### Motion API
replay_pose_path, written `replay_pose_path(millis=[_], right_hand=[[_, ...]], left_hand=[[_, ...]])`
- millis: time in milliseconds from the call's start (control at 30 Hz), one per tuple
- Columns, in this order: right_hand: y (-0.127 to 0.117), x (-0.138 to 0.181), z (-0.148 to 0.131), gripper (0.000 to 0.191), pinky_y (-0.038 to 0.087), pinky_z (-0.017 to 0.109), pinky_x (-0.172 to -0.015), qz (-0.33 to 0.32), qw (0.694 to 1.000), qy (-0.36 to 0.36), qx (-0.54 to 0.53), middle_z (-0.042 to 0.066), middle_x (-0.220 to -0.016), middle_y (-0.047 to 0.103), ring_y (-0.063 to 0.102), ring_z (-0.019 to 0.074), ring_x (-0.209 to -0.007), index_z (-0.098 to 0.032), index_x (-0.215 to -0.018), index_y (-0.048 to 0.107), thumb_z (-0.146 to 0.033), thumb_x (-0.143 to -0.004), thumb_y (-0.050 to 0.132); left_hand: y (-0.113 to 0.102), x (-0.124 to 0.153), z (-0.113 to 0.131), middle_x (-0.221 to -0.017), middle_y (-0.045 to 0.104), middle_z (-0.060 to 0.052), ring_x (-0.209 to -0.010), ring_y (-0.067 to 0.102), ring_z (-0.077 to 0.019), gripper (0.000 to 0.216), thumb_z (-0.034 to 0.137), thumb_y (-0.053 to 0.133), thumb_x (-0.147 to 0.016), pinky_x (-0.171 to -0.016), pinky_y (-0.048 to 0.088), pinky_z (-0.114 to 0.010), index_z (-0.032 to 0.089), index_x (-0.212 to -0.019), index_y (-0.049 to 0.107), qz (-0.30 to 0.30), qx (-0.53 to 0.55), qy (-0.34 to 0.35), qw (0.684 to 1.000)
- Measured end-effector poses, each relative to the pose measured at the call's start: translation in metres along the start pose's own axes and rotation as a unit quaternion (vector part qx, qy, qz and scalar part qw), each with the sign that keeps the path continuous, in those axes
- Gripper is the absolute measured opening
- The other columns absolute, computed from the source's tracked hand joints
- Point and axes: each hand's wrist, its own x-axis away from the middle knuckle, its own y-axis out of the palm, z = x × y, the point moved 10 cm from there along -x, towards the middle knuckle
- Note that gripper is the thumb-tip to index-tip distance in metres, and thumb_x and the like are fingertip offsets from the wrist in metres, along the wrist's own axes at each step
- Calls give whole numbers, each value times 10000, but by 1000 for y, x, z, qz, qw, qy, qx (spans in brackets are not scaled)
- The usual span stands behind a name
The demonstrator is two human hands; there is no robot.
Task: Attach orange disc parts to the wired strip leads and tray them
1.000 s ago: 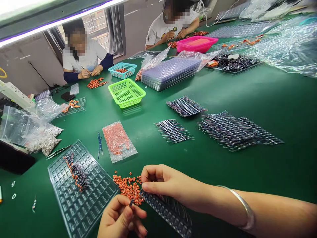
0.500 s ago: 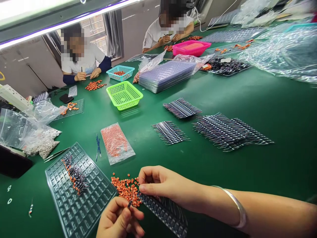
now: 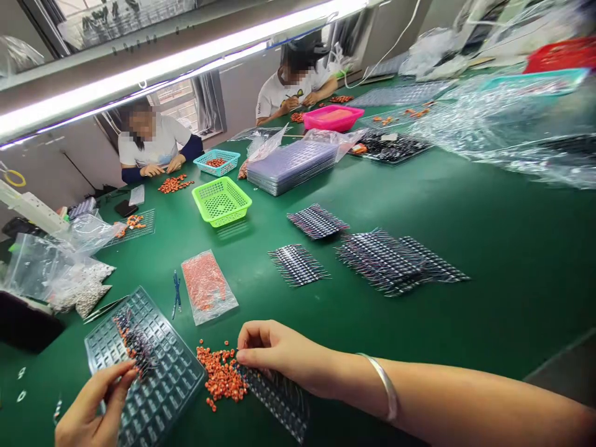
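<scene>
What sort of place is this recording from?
Probably a small assembly workshop: loose orange parts lie beside a moulded tray on a large green table, two people sit at work across it, and a long strip light runs overhead.

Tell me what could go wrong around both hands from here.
Snagging: the left hand has its fingers at the crowded cluster of dark, orange-tipped wired pieces on the clear plastic pocketed tray, so one moved piece could catch and drag neighbours.
Spilling: the heap of small, loose orange rings lies beside the right hand and the dark, wire-fringed sheet; a sideways brush could scatter them across the green tabletop.
</scene>
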Motion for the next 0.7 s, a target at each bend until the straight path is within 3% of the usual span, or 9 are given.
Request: replay_pose_path(millis=[67,100,333,700], right_hand=[[4,4,0,409,254,211,-493,-11,1000,-2,5,-49,-605,487,389,102,-539,-167,-707,554,-489,-632,794],[6,6,1,428,245,213,-495,-19,1000,-2,8,-52,-600,480,377,102,-531,-171,-716,547,-516,-641,789],[13,13,11,523,282,239,-528,-59,998,6,29,-18,-635,517,419,142,-572,-184,-717,560,-666,-680,760],[9,12,9,550,340,236,-526,-53,998,-18,29,-11,-642,546,455,143,-574,-179,-719,583,-694,-676,771]], left_hand=[[-5,1,10,-903,720,-23,-775,674,-188,218,432,612,-872,-728,531,-264,239,-911,706,7,-57,83,995],[-4,3,10,-893,708,-22,-786,672,-182,218,424,589,-889,-716,527,-258,237,-893,703,-3,-76,90,993],[5,15,-6,-920,683,-31,-808,647,-180,187,270,520,-941,-769,517,-337,196,-929,691,-49,-214,24,975],[29,16,-11,-937,663,-34,-822,613,-166,165,267,542,-949,-818,498,-383,152,-947,661,-113,-225,-2,968]])
